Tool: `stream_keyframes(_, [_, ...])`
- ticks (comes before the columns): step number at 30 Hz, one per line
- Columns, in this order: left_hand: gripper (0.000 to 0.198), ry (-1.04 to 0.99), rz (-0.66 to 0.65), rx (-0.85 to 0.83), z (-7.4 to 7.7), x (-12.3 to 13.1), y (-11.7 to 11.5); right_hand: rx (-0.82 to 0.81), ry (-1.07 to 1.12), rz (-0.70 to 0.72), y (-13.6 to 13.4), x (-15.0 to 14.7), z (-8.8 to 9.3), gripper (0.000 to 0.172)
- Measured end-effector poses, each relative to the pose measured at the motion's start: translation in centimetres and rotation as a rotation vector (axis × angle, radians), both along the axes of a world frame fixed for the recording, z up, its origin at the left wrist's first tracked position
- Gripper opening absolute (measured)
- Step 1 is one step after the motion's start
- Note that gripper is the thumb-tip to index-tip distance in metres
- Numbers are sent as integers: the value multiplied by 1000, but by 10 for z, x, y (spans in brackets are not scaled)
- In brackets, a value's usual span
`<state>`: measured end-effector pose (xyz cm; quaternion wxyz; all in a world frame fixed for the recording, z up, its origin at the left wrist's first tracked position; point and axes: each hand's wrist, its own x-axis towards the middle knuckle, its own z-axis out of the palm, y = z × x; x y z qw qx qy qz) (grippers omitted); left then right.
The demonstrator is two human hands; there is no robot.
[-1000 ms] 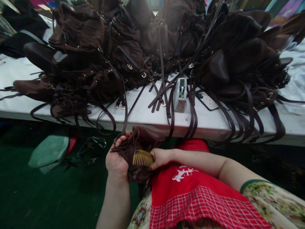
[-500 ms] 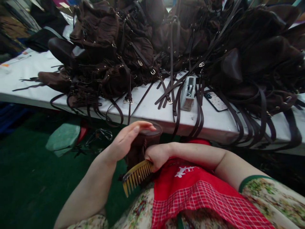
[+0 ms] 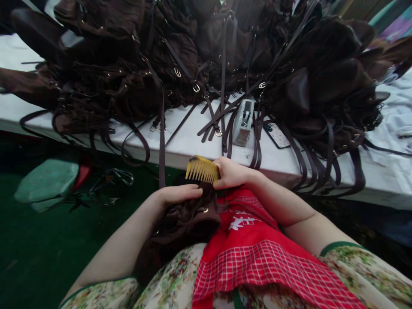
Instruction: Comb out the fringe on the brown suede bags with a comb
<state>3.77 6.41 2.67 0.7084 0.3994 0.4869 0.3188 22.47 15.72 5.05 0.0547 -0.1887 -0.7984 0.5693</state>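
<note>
My right hand (image 3: 229, 172) is closed around one end of a yellow wide-toothed comb (image 3: 202, 170). The teeth point down, just above a dark brown leather bag (image 3: 196, 219) with a gold-coloured eyelet. That bag lies across my lap, leaning against the red apron. My left hand (image 3: 180, 194) grips the bag's far side, the thumb along the top and the other fingers mostly hidden. Whether the comb touches the leather, I cannot tell.
Heaped on the white table (image 3: 180, 156) are many similar brown bags (image 3: 122, 86), straps and buckles hanging over its front edge. A tape dispenser (image 3: 243, 122) and a phone (image 3: 277, 134) lie among them. Green plastic (image 3: 48, 182) rests on the floor at left.
My right hand has raised the comb from beside my lap to above the bag. The bag has tipped towards me, and my left hand has come down onto it. The view has shifted right.
</note>
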Motion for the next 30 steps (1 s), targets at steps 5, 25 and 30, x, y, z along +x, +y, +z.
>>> stream_keyframes(5, [29,-75,-359,-33,-9,19,-3,-77,-7,-49,5,-11,-29,21])
stream_keyframes(25, [31,-140,224,-269,-40,6,-18,-534,88,-310,-48,41,-63,46])
stream_keyframes(30, [39,-69,223,-305,-42,7,-18,-547,25,-157,-61,31,-66,53])
